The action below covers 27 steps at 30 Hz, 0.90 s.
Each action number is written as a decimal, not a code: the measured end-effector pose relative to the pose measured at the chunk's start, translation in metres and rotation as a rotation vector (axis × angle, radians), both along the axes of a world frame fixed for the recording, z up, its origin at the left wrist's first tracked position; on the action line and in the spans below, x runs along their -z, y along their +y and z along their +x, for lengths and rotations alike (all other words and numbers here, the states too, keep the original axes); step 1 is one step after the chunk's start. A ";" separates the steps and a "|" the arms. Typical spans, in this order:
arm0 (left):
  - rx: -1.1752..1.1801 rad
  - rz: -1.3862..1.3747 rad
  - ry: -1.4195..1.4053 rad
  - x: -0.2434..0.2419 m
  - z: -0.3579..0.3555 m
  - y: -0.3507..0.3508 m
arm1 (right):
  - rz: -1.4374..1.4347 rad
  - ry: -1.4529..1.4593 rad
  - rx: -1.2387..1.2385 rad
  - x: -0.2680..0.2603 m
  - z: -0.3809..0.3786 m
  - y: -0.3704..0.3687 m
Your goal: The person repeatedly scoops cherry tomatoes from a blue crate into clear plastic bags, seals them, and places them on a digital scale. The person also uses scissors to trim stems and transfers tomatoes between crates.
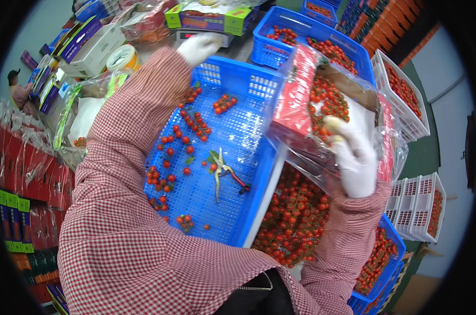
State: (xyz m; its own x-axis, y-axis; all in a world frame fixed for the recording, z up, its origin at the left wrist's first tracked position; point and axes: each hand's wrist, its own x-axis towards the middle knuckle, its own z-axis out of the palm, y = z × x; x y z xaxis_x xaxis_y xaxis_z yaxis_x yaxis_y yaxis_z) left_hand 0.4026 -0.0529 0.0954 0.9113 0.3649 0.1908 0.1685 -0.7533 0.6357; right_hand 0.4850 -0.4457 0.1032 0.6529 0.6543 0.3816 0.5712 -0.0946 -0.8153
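Observation:
My right hand (352,157), in a white glove, reaches into a red carton (297,94) wrapped in clear plastic, its fingers at a bunch of cherry tomatoes (328,100) on white paper. Whether it grips them cannot be told. Gloved too and blurred, my left hand (200,49) is above the far edge of a blue perforated crate (238,145), beside a scale (186,35); its fingers are unclear. Pruning shears (222,171) with a red handle lie spread in the crate, with loose cherry tomatoes (188,149) and small vine pieces to their left.
Below the carton, a container holds piled tomatoes (297,212). Further tomatoes fill a blue crate (277,17) at the back and white crates (415,212) at right. A green and purple carton (234,21) rests on the scale. At left are a white tub (121,57) and a person (21,92).

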 end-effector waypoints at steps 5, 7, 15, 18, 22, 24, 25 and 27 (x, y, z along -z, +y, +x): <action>0.038 0.079 0.453 0.096 -0.112 0.028 | -0.600 -0.213 -0.336 0.072 -0.056 0.117; -0.093 -0.118 0.323 0.123 -0.132 0.012 | -1.073 -0.255 -0.242 0.115 -0.041 0.180; 0.135 -0.017 0.712 0.172 -0.170 -0.080 | -0.759 0.548 0.491 0.232 0.042 0.291; 0.213 -0.083 0.606 0.171 -0.163 -0.090 | -0.370 0.981 0.322 0.233 0.038 0.290; 0.164 -0.099 0.574 0.161 -0.154 -0.096 | -0.632 0.784 0.223 0.241 0.035 0.280; 0.139 -0.130 0.634 0.163 -0.152 -0.096 | -0.853 0.426 0.211 0.255 0.038 0.274; 0.092 -0.136 0.542 0.166 -0.151 -0.095 | -0.879 0.311 0.136 0.263 0.040 0.271; -0.015 -0.176 0.503 0.180 -0.149 -0.089 | -0.792 0.375 0.058 0.277 0.039 0.264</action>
